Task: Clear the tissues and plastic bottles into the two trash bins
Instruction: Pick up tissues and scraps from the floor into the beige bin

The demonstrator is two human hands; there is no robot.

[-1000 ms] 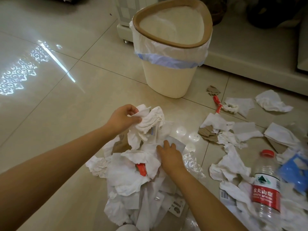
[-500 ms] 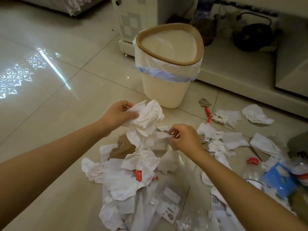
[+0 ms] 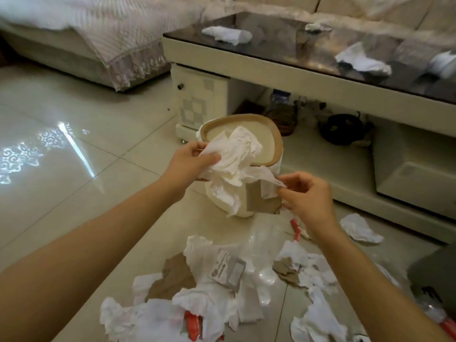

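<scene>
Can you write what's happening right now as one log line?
left hand: holds tissue wad | right hand: pinches its corner | trash bin: behind

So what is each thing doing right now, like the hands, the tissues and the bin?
Left hand: gripping the crumpled white tissue wad, lifted.
Right hand: pinching the wad's trailing end and a brown paper scrap.
Beige trash bin with tan rim: upright, open, bag-lined.
White tissues on the floor: scattered, not picked up.
Tissues on the dark glass table: still lying there.

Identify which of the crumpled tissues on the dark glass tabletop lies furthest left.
The tissue near the tabletop's left end; the other tissues lie further right.
</scene>
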